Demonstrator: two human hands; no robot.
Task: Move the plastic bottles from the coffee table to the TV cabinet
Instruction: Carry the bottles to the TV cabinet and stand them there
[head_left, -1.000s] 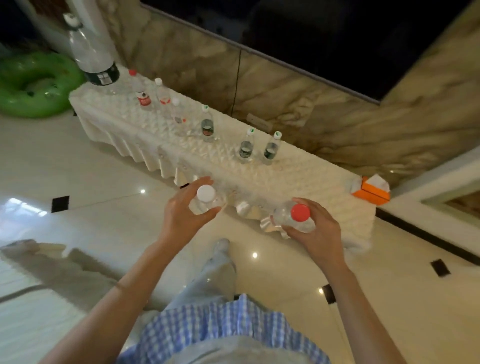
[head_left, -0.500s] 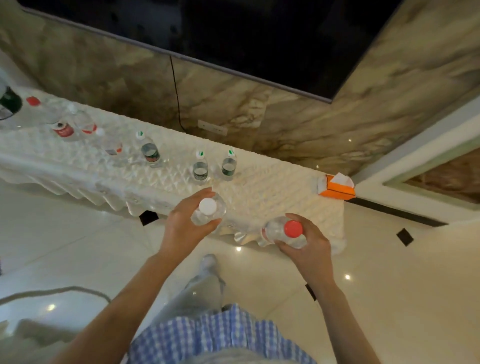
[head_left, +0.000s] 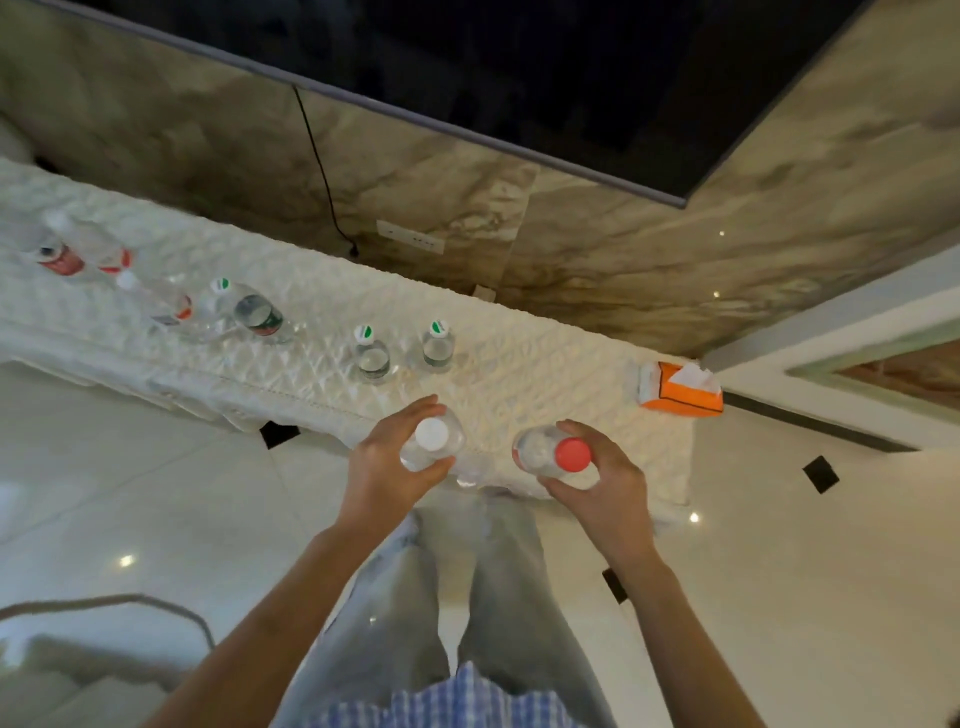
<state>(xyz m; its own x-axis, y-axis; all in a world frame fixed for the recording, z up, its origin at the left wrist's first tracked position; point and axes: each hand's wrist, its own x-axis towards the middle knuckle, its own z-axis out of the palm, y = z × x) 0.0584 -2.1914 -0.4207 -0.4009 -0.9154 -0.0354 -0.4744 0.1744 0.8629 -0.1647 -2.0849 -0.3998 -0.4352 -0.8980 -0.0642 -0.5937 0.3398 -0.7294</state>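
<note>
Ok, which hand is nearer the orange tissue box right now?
Right. The right hand holds the red-capped bottle nearer the orange tissue box; the left hand, gripping the white-capped bottle, is farther away.

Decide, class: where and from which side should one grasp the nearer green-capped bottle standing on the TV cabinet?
Grip the green-capped bottle round its clear body just below the cap, coming from the near side. It stands upright, and a second bottle stands close on its right, so a sideways approach looks crowded.

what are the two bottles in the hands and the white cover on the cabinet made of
White-capped bottle and red-capped bottle: clear glossy plastic, by the see-through walls and highlights; caps look opaque plastic. Cabinet cover: seemingly soft white quilted fabric, given its puckered, matte surface and draped front edge.
</note>
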